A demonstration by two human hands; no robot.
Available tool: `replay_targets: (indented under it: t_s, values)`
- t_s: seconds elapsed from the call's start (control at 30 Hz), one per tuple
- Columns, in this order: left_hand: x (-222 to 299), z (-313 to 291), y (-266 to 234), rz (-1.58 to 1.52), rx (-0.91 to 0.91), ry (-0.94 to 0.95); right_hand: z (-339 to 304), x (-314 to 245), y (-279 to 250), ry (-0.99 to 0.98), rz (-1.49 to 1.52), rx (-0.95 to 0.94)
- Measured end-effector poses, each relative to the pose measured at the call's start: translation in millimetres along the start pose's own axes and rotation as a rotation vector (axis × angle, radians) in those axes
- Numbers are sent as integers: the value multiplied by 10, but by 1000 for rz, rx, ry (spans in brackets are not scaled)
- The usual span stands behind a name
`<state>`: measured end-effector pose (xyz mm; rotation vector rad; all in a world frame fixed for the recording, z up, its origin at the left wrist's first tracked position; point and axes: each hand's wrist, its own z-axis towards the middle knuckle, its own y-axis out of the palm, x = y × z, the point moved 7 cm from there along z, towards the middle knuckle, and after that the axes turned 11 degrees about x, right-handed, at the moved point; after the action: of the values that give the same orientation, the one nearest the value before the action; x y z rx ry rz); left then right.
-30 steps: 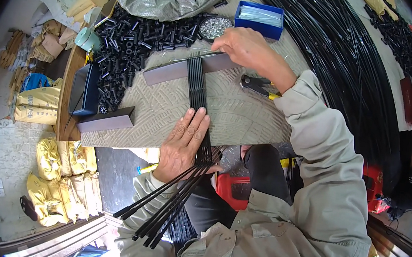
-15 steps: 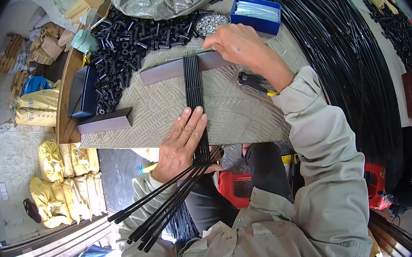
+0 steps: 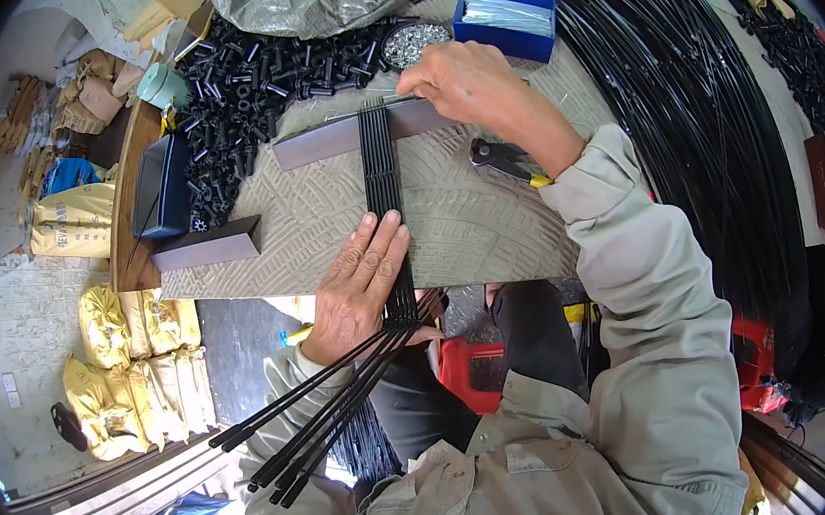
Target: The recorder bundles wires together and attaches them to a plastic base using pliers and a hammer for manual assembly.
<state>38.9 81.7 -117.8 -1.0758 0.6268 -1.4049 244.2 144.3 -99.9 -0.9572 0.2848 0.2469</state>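
In the head view, the person's two hands are apart, both at the near worktop (image 3: 496, 226). The left hand (image 3: 354, 292) lies with straight fingers over a flat row of black rods (image 3: 379, 169), its thumb under them, so the rods are held between. They run from the top edge of a metal bar (image 3: 316, 143), across the worktop and past its near edge; beyond the thumb they fan out toward the person's left sleeve (image 3: 300, 371).

The right hand (image 3: 466, 84) is bent at the bar's far edge, right of the rods' upper ends, fingertips drawn in; what they pinch, if anything, cannot be told.

Pliers (image 3: 498, 158) lie just below the right wrist. Above the hand are a dish (image 3: 389, 52) of small silver bits and a blue box (image 3: 500, 43) of pale strips. Black fittings (image 3: 244, 89) are heaped left of the dish, below a sack (image 3: 287, 18). A second metal bar (image 3: 207, 251) stands at the worktop's left, and long black rods (image 3: 689, 116) spread to the right.
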Motion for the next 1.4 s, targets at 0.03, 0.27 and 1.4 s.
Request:
replay_targets:
  t_s: [0.03, 0.27, 1.4]
  values:
    - [1, 5, -7, 0, -2, 0, 6, -6, 14, 3, -8, -6]
    - [5, -3, -6, -14, -4, -1, 47, -96, 22, -37, -13, 27]
    - [-10, -19, 77, 9, -22, 8, 70, -98, 146, -98, -99, 23]
